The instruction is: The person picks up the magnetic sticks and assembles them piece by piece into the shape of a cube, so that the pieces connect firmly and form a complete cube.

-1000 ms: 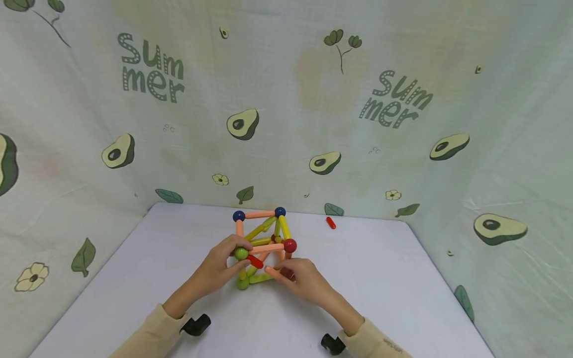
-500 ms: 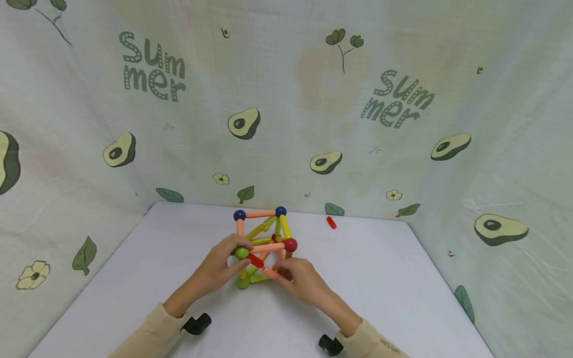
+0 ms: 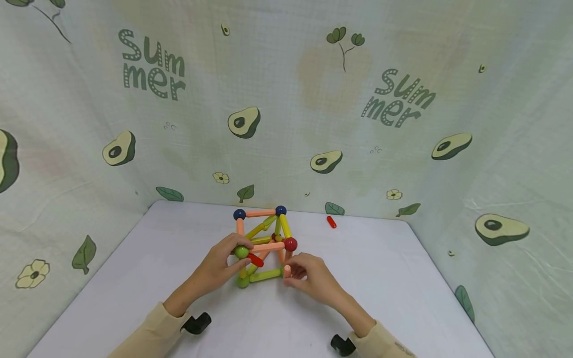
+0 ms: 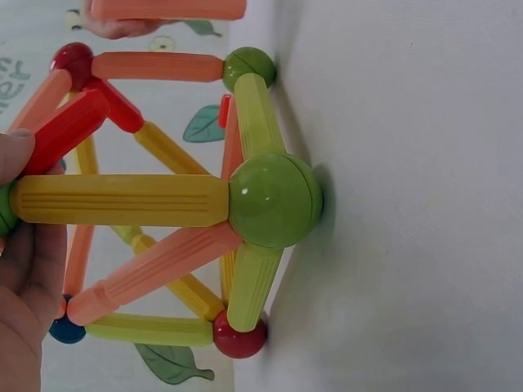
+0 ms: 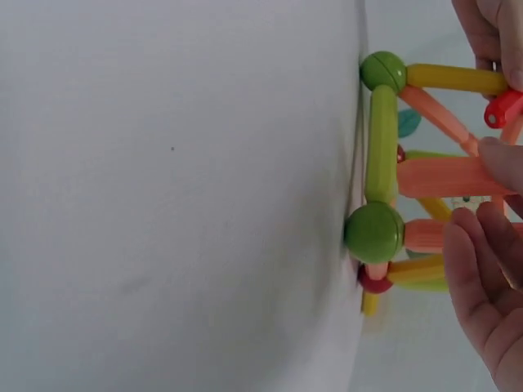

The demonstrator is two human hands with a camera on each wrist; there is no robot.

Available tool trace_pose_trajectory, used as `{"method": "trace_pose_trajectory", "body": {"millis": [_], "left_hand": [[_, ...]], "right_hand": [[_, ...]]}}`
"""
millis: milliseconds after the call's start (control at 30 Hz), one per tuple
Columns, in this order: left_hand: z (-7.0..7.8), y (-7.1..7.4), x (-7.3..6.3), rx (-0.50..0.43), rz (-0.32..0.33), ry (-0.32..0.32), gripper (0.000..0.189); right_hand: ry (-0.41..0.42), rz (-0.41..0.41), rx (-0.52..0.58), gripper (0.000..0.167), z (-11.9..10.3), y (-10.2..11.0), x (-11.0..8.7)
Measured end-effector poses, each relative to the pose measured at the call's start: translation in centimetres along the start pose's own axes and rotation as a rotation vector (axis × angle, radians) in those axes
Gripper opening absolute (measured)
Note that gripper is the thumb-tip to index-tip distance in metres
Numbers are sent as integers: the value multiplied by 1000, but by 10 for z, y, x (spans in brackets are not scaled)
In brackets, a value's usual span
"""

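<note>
A toy building frame of coloured rods and balls stands on the table. My left hand grips its upper front-left corner, fingers round the green ball, thumb at a short red rod slanting down from that corner. Below, a yellow rod runs to a lower green ball. My right hand pinches a loose salmon-coloured rod between thumb and fingers, close to the frame's front-right edge. In the head view the rod's end faces the camera. Above it sits a red ball.
Another red rod lies alone near the back of the white table. Blue balls top the back of the frame. A printed cloth hangs behind and along both sides.
My right hand has moved right, away from the red rod's tip. The salmon rod, which pointed left, has turned its end toward the camera. The left hand keeps its grip in place.
</note>
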State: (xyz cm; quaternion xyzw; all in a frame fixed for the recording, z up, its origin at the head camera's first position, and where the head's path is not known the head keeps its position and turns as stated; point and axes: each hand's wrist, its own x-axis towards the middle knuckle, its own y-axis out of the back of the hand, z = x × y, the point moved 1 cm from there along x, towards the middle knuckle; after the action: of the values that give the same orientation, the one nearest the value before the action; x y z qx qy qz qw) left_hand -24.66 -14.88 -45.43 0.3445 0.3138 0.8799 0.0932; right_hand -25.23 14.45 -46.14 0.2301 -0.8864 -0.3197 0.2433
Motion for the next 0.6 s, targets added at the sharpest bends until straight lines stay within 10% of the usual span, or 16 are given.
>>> {"method": "trace_pose_trajectory", "body": {"millis": [600], "left_hand": [[1,2,-1,-3,-5,5,43]], "right_hand": [[-12,43,-28,20,-2,-6,1]]}}
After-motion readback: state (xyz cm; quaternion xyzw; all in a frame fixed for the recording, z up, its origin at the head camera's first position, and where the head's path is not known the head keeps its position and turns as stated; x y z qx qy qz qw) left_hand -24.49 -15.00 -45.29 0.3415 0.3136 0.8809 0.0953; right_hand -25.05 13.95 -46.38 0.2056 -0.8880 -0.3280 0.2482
